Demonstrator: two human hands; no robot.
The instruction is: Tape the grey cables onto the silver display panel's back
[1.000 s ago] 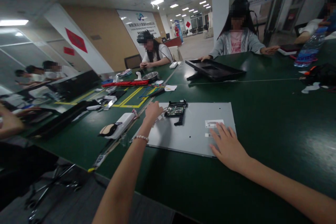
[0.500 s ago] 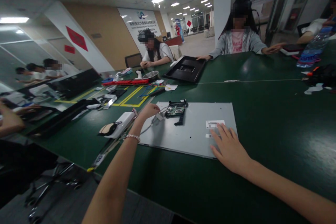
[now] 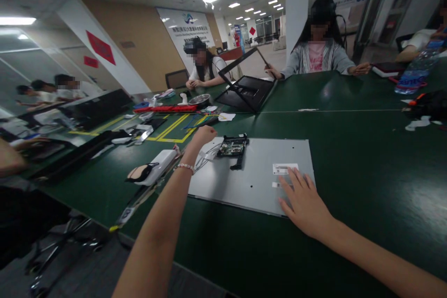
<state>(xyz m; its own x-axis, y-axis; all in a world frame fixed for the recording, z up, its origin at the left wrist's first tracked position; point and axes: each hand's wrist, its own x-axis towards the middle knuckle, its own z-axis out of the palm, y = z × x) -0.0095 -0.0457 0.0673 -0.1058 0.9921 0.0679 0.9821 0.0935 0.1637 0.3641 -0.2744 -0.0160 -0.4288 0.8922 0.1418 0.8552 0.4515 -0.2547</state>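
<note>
A flat silver-grey metal panel (image 3: 265, 153) lies on the green table before me, with white labels on its right side. My right hand (image 3: 307, 202) rests on its lower right part, fingers spread and flat. A small green circuit board (image 3: 232, 149) in a black bracket sits on the panel's upper left. Grey cables (image 3: 206, 157) run from the board toward the left, beside my left wrist. Held over the panel's far left corner, my left hand (image 3: 204, 135) has its fingers curled closed. Whatever it may hold is hidden from me.
Across the table a co-worker's hand (image 3: 274, 72) holds up a thin black frame (image 3: 240, 63) above a black cover (image 3: 258, 88). To my left lie a white box-like device (image 3: 159, 167) and a long black part (image 3: 80, 156). A plastic bottle (image 3: 417, 70) stands far right.
My left hand has moved up and away from me, past the cables. My right hand stays on the panel. Opposite, the co-worker has lifted a black frame from the black cover.
</note>
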